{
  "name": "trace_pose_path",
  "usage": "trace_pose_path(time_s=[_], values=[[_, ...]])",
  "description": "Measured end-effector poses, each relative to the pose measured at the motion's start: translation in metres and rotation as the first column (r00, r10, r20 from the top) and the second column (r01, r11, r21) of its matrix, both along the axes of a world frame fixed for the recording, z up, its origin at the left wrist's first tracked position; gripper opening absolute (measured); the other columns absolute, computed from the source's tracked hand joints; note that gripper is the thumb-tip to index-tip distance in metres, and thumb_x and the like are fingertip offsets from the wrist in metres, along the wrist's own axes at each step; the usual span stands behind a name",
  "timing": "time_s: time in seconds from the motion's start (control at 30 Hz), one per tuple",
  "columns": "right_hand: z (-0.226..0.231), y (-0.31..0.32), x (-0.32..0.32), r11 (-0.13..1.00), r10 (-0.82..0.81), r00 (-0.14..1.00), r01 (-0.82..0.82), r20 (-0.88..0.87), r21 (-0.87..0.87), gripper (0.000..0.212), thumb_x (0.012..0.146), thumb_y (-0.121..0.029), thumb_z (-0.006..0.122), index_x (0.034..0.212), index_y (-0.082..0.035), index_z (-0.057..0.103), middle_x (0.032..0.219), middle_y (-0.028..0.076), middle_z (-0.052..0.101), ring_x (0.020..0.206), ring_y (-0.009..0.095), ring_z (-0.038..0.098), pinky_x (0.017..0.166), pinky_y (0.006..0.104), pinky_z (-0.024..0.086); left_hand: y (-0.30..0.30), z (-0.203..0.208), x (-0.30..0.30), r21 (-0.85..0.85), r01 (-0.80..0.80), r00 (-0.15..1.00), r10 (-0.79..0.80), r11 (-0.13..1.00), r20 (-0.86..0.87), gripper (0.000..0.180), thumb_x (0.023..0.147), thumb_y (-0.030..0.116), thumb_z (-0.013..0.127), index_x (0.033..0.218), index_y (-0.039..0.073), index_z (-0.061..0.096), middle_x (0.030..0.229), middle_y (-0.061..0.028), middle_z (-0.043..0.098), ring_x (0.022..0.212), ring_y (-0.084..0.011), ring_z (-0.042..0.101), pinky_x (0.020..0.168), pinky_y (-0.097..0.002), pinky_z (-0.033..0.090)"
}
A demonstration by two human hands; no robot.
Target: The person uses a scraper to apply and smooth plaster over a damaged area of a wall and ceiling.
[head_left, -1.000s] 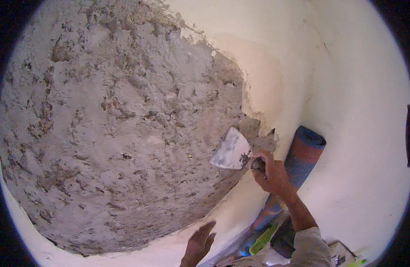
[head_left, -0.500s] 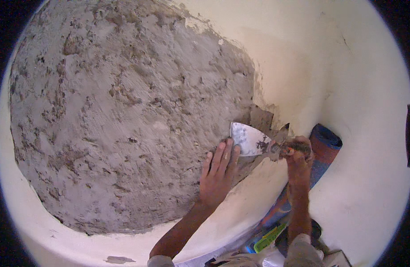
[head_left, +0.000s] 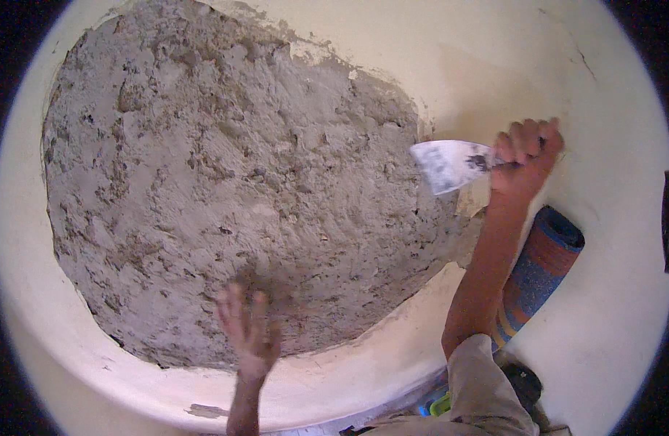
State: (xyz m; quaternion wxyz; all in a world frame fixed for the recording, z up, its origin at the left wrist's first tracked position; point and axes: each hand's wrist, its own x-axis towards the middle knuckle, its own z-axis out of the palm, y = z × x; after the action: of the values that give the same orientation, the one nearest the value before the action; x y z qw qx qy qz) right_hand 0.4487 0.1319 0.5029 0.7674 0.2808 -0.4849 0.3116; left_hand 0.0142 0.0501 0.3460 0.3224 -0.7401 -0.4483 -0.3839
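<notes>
Grey wall patch [head_left: 167, 182] left of your right hand [head_left: 527, 156], which wraps tightly round scraper [head_left: 451, 166], pointing leftward; left hand [head_left: 249, 330], fingers spread, holds nothing. Shallow scraping angle likely works best.

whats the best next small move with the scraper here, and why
Probably a short, light scrape along the right edge of the rough grey patch: the right hand grips the scraper with its blade over that ragged border, where the grey meets the cream wall. Whether the blade touches is hard to tell.
</notes>
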Motion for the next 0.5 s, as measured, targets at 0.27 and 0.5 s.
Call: trace_pose_path(time_s=[0.27, 0.5], values=[[0.02, -0.013, -0.015, 0.907, -0.208, 0.967, 0.134, -0.146, -0.4, 0.027, 0.096, -0.028, 0.047, 0.072, -0.015, 0.048, 0.053, -0.006, 0.035, 0.042, 0.007, 0.032, 0.036, 0.0231, 0.028, -0.013, 0.026, -0.056, 0.017, -0.248, 0.965, 0.248, 0.969, -0.086, 0.048, 0.094, 0.028, 0.046, 0.138, 0.008, 0.04, 0.148, -0.0197, 0.026, 0.138, -0.0404, 0.021, 0.111, -0.0582, 0.014], [0.016, -0.017, -0.02, 0.851, -0.253, 0.962, 0.168, -0.108, -0.498, 0.024, 0.092, -0.028, 0.052, 0.072, -0.019, 0.042, 0.052, -0.006, 0.033, 0.04, 0.006, 0.029, 0.035, 0.0224, 0.026, -0.015, 0.028, -0.053, 0.037, -0.226, 0.968, 0.229, 0.973, -0.1, 0.046, 0.092, 0.019, 0.051, 0.135, 0.005, 0.043, 0.147, -0.0223, 0.026, 0.137, -0.0417, 0.021, 0.11, -0.0584, 0.017]])
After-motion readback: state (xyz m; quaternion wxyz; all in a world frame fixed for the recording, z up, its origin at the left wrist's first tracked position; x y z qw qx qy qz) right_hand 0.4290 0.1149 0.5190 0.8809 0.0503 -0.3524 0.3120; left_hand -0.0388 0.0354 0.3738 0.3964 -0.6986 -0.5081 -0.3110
